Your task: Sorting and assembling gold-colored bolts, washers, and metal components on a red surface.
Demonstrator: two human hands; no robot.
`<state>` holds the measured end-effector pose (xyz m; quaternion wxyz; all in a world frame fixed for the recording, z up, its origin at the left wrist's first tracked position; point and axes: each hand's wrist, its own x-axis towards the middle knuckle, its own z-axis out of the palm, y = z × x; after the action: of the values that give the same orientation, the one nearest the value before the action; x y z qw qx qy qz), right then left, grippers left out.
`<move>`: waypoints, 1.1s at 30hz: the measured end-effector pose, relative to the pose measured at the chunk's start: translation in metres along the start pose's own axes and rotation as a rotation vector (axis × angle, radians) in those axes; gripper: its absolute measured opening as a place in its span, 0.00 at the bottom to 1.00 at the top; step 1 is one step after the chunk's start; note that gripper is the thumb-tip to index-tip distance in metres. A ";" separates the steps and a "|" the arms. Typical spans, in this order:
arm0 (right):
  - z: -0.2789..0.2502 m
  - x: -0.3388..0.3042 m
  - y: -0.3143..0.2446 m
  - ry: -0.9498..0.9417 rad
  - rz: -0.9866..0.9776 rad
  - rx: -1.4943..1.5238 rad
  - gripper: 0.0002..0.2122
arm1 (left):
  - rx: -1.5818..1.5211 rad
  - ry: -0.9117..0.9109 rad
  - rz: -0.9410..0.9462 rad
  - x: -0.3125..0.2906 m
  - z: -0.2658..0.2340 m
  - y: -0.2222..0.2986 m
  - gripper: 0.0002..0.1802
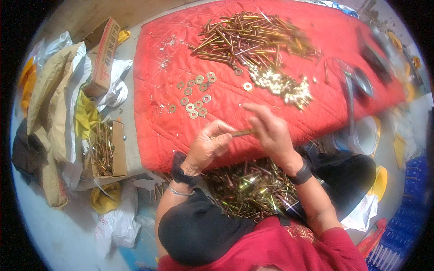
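Both my hands are held over the near edge of a red quilted cloth [153, 131]. My left hand [208, 147] pinches a brass-coloured bolt [242, 133] between thumb and fingers, its shaft pointing right. My right hand [273, 133] is at the bolt's far end, slightly blurred, with its fingers stretched out and apart; whether it touches the bolt I cannot tell. Beyond my hands lie loose flat washers [191, 107], one single washer [247, 86], a heap of small shiny gold pieces like nuts [289, 88] and a large pile of long bolts [246, 38].
Below the cloth, between my legs, is a big heap of bolts [251, 187]. An open carton [118, 147] of bolts stands left, near paper sacks [58, 99] and a taller box [105, 56]. A white bucket [364, 135] and a round metal-rimmed thing [361, 81] are at right.
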<state>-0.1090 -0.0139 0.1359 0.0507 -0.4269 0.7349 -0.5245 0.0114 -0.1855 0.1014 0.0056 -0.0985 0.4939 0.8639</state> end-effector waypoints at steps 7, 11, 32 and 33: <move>0.001 -0.003 0.002 0.024 -0.114 -0.084 0.23 | 0.001 0.050 -0.002 0.002 -0.005 -0.002 0.09; -0.001 -0.001 0.000 0.061 0.033 0.023 0.26 | -0.042 0.030 -0.007 0.003 -0.002 0.001 0.09; 0.004 -0.004 0.004 -0.010 -0.186 -0.237 0.22 | -0.097 0.002 -0.045 0.003 -0.005 -0.007 0.09; 0.003 -0.003 0.008 -0.018 -0.184 -0.167 0.22 | -0.107 0.003 -0.050 0.003 -0.004 -0.007 0.09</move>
<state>-0.1097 -0.0134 0.1265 -0.0266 -0.4998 0.7333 -0.4601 0.0099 -0.1859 0.0926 0.0213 -0.1121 0.4446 0.8885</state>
